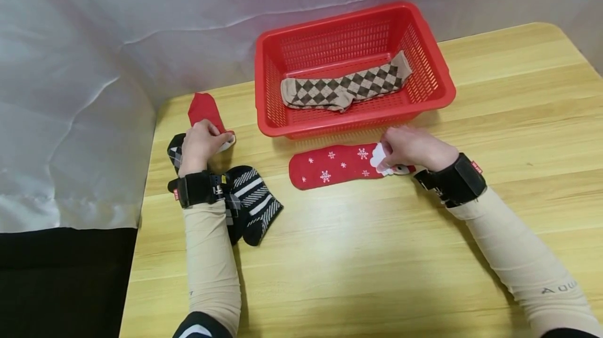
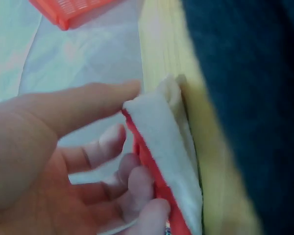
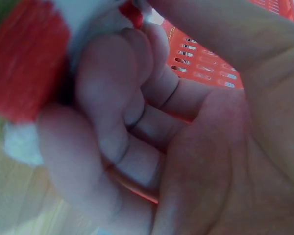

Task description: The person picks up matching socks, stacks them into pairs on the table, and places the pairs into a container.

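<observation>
On the left of the table, my left hand [image 1: 200, 144] is at a red sock [image 1: 205, 109] with a white edge. The left wrist view has the thumb at a corner of its white cuff [image 2: 161, 132], fingers curled against the red side. A black patterned sock [image 1: 175, 148] lies partly hidden under this hand. In front of the basket, my right hand [image 1: 419, 147] pinches the white-and-red end of a flat red snowflake sock [image 1: 325, 166]. Curled fingers hide part of that red and white fabric [image 3: 29, 63] in the right wrist view.
A red plastic basket [image 1: 355, 127] stands at the back with a beige-and-brown argyle sock [image 1: 346, 87] inside. Black-and-white striped socks [image 1: 254, 202] lie beside the left wrist. Pale cloth [image 1: 198, 29] hangs behind the wooden table [image 1: 358, 265].
</observation>
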Demonstrator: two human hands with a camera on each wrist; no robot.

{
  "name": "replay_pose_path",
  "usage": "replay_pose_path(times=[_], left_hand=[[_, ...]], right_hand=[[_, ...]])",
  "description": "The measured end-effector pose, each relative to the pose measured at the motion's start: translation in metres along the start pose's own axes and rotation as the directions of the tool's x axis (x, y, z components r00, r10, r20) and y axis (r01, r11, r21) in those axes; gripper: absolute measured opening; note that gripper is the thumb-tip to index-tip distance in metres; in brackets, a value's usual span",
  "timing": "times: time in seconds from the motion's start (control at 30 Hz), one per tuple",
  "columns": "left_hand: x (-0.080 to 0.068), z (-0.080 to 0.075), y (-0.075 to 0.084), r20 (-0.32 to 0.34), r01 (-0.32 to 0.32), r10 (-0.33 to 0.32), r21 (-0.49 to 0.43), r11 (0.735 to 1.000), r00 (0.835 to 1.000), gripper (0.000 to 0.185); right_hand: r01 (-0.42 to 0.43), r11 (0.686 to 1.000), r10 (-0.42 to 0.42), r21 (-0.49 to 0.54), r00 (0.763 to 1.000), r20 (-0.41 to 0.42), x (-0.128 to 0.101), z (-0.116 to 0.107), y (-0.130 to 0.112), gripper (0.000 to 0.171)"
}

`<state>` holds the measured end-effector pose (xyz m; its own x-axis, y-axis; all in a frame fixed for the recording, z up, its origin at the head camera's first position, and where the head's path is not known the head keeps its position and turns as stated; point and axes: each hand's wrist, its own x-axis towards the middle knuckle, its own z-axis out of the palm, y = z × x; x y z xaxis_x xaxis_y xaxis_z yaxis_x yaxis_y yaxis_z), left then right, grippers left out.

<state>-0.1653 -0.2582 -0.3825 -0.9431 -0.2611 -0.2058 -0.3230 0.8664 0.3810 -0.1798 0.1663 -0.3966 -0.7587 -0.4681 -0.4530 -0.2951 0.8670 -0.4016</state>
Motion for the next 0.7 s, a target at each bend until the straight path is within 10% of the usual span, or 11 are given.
replay_pose_path(times=[0.33, 0.7], left_hand=[[-0.003, -0.001, -0.001, -0.017, 0.043, -0.044, -0.037, 0.998, 0.999, 0.033], [-0.021, -0.022, 0.027, -0.29, -0.122, 0.045, -0.254, 0.959, 0.956, 0.03]], right_hand=[[0.011, 1.0, -0.011, -0.01, 1.0, -0.006, 0.001, 0.001, 0.001, 0.035], [0.004, 1.0, -0.005, -0.016, 1.0, -0.008, 0.001, 0.001, 0.001, 0.036]])
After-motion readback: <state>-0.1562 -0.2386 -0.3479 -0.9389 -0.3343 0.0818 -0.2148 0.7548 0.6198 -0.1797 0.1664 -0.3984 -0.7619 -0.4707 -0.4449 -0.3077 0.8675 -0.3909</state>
